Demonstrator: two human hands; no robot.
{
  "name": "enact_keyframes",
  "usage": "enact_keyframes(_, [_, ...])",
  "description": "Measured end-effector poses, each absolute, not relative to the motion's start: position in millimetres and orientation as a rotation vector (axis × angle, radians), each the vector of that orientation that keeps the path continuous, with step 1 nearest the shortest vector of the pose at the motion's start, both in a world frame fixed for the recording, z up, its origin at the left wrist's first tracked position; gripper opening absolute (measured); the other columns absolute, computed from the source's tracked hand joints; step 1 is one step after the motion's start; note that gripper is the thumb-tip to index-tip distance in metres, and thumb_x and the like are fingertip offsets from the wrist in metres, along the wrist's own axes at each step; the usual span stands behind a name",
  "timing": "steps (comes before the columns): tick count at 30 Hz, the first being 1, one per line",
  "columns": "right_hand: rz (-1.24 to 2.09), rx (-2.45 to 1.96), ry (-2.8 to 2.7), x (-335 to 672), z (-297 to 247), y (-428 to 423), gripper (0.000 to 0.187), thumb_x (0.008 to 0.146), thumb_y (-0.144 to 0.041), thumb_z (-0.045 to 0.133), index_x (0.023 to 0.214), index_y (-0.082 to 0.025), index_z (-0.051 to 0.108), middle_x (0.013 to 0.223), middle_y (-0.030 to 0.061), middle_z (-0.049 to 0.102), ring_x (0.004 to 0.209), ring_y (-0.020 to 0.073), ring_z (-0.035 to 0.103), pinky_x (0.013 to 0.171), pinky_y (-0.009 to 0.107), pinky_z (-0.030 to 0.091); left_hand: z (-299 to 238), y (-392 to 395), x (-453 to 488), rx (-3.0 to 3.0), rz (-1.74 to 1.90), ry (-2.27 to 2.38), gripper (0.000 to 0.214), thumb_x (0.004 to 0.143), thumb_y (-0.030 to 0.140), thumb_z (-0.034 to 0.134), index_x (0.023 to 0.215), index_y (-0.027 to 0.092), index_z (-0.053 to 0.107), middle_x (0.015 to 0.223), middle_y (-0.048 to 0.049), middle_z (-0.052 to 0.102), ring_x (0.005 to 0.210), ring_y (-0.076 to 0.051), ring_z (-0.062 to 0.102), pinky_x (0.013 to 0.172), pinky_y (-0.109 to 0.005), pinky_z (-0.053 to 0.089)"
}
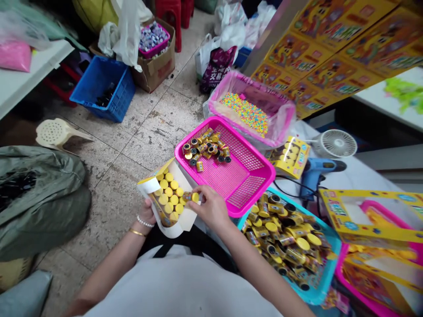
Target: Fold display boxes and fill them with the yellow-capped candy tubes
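Observation:
My left hand (149, 212) grips the near left side of an open cardboard box (187, 215), tilted in front of my lap. Rows of small tubs with round yellow lids (168, 191) fill the box. Between the thumb and fingers of my right hand (211, 207) is one small yellow-lidded tub (191, 197), held on its side at the box's right edge. Just beyond the box, a pink basket (244, 180) holds a loose heap of similar tubs (205, 147) at its far left end. Some of these show dark round ends.
A turquoise basket (325, 286) piled with tubs stands at my right. A pink bin (284, 132) of coloured beads, a blue heat gun (312, 174), a small fan (339, 143) and printed boxes (363, 220) crowd the right table. A blue crate (122, 97) and a stool (54, 132) stand left.

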State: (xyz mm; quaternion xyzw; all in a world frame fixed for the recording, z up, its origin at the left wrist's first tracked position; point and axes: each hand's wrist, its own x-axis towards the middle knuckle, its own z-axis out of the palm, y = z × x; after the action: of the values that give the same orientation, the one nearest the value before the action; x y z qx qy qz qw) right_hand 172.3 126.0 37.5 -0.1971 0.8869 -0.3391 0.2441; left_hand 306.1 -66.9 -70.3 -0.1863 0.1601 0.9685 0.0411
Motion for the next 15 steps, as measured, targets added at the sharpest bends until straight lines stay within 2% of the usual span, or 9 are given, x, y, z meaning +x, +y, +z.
enact_keyframes(2, [-0.911,-0.584,2.421,172,35,128,0.028,0.072,-0.030,0.081,0.098,-0.024,0.071,0.098,0.0034,0.067,0.087,0.0206,0.062,0.069,0.029,0.044,-73,-65,309,-0.517,2.996,0.535,0.057,0.069,0.046,0.086,0.120,0.027,0.068,0.118,-0.0041,0.076,0.119,-0.027,0.067,0.116,-0.048,0.041])
enact_keyframes(5, [-0.921,-0.634,2.378,153,24,130,0.027,0.074,-0.039,0.080,0.097,-0.026,0.074,0.091,0.0020,0.069,0.077,0.0176,0.063,0.066,0.027,0.046,-78,-63,313,-0.545,3.023,0.589,0.058,0.070,0.046,0.086,0.121,0.026,0.068,0.119,-0.0052,0.075,0.122,-0.028,0.065,0.117,-0.050,0.040])
enact_keyframes(7, [-0.918,-0.564,2.438,127,10,129,0.026,0.086,-0.045,0.067,0.097,-0.023,0.073,0.085,0.0028,0.069,0.073,0.0172,0.062,0.068,0.029,0.048,-81,-63,312,-0.615,3.048,0.608,0.065,0.068,0.049,0.086,0.125,0.026,0.066,0.120,-0.0059,0.075,0.125,-0.030,0.063,0.118,-0.052,0.039])
enact_keyframes(9, [-0.866,-0.452,2.546,95,-10,125,0.030,0.092,-0.043,0.056,0.098,-0.018,0.070,0.091,0.0079,0.070,0.082,0.0211,0.063,0.076,0.033,0.049,-84,-62,308,-0.693,3.051,0.633,0.074,0.065,0.051,0.088,0.130,0.026,0.062,0.122,-0.0078,0.074,0.128,-0.032,0.060,0.118,-0.053,0.038])
enact_keyframes(12, [-0.740,-0.412,2.570,57,-41,117,0.027,0.083,-0.036,0.063,0.100,-0.016,0.068,0.103,0.0123,0.070,0.094,0.0257,0.063,0.086,0.038,0.048,-85,-63,302,-0.759,3.010,0.669,0.078,0.062,0.050,0.090,0.130,0.024,0.062,0.124,-0.0093,0.073,0.131,-0.035,0.058,0.118,-0.056,0.038])
enact_keyframes(15, [-0.660,-0.476,2.491,43,-60,115,0.023,0.075,-0.029,0.069,0.094,-0.018,0.066,0.097,0.0105,0.070,0.089,0.0249,0.063,0.085,0.037,0.048,-83,-67,300,-0.739,2.959,0.657,0.067,0.062,0.047,0.090,0.119,0.022,0.069,0.115,-0.0078,0.077,0.126,-0.035,0.062,0.118,-0.056,0.038])
